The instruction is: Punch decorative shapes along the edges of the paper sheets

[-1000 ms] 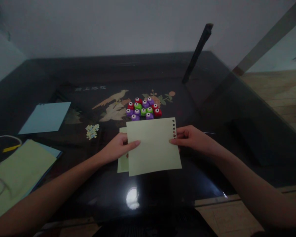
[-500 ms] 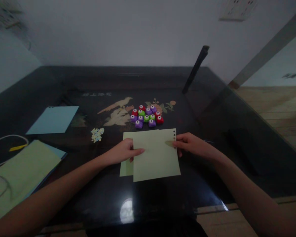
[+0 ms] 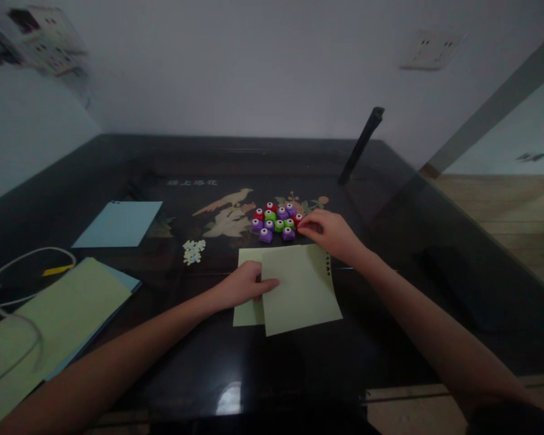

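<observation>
My left hand is closed on the left edge of a pale yellow-green paper sheet, thumb on top. A second yellow-green sheet lies beneath, showing at the left. A column of small punched holes runs along the top sheet's right edge. Beyond the paper sits a cluster of small craft punches, purple, green and red. At the cluster's right end my right hand pinches a red craft punch, mostly hidden by the fingers, beside another red one.
Small punched paper pieces are piled left of the sheets. Farther left lie a blue sheet, a stack of yellow-green and blue paper and a white cable. A dark upright post stands at the back right of the glossy black table.
My right hand has let go of the sheet's right edge and moved up to the red craft punch. My left hand keeps its hold on the paper. The camera view has shifted slightly.
</observation>
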Demonstrator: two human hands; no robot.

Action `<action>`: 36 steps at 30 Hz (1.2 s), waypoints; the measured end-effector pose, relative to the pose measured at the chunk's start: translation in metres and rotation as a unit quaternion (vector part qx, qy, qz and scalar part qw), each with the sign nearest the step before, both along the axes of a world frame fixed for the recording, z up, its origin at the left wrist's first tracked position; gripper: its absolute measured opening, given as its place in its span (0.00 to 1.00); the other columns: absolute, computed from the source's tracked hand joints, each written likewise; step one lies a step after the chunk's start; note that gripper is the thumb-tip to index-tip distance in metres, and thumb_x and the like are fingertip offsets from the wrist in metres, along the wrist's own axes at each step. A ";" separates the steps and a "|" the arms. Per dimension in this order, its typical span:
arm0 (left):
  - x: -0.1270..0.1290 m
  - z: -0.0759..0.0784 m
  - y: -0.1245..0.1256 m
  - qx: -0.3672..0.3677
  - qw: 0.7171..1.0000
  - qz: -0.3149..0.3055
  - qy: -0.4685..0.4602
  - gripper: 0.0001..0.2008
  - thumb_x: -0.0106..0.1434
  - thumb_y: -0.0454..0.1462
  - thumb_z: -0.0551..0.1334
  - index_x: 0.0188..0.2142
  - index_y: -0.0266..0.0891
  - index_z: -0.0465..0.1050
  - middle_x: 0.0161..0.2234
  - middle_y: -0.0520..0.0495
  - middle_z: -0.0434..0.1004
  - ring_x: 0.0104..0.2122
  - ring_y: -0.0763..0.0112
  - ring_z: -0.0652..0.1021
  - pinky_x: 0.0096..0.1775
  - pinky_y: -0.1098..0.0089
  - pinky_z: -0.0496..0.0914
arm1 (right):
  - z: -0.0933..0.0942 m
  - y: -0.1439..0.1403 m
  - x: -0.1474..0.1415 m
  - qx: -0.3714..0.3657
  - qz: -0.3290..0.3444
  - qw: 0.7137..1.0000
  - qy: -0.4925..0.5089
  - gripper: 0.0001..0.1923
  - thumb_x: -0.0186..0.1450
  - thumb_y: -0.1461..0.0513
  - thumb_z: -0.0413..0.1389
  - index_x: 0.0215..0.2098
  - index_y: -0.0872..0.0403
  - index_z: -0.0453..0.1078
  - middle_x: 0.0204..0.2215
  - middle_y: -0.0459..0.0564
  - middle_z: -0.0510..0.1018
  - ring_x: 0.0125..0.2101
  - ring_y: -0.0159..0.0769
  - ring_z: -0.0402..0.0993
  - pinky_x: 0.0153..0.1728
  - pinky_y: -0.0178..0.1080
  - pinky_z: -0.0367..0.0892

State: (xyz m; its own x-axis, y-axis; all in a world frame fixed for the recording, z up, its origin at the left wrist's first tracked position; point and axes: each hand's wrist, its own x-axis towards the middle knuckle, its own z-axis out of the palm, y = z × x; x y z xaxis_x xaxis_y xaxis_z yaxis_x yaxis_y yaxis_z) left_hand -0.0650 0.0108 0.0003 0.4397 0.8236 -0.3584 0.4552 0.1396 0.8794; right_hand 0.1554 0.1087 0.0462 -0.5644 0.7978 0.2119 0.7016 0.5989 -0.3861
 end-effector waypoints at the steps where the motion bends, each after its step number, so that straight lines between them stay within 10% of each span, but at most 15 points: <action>1: 0.000 0.000 0.000 0.002 1.000 -0.001 -0.001 0.16 0.58 0.47 0.60 0.33 0.34 0.72 0.22 0.52 0.70 0.18 0.75 0.68 0.21 0.74 0.64 | -0.002 0.005 -0.007 0.005 0.008 1.000 -0.019 0.06 0.62 0.62 0.59 0.36 0.56 0.76 0.34 0.52 0.79 0.35 0.38 0.74 0.37 0.39 0.65; 24: -0.001 0.001 0.000 0.004 0.999 -0.024 0.024 0.14 0.61 0.44 0.58 0.32 0.33 0.72 0.23 0.51 0.71 0.19 0.74 0.70 0.22 0.74 0.65 | -0.019 0.016 -0.033 0.045 0.072 0.983 -0.160 0.12 0.59 0.66 0.63 0.42 0.58 0.75 0.42 0.58 0.77 0.45 0.47 0.72 0.45 0.43 0.66; 36: 0.000 0.003 -0.001 0.007 1.000 -0.010 0.015 0.16 0.61 0.45 0.58 0.33 0.33 0.73 0.25 0.48 0.74 0.20 0.73 0.71 0.23 0.72 0.67 | 0.006 0.007 -0.001 -0.016 0.014 0.997 0.068 0.11 0.60 0.61 0.61 0.40 0.54 0.68 0.38 0.53 0.76 0.38 0.42 0.74 0.37 0.41 0.67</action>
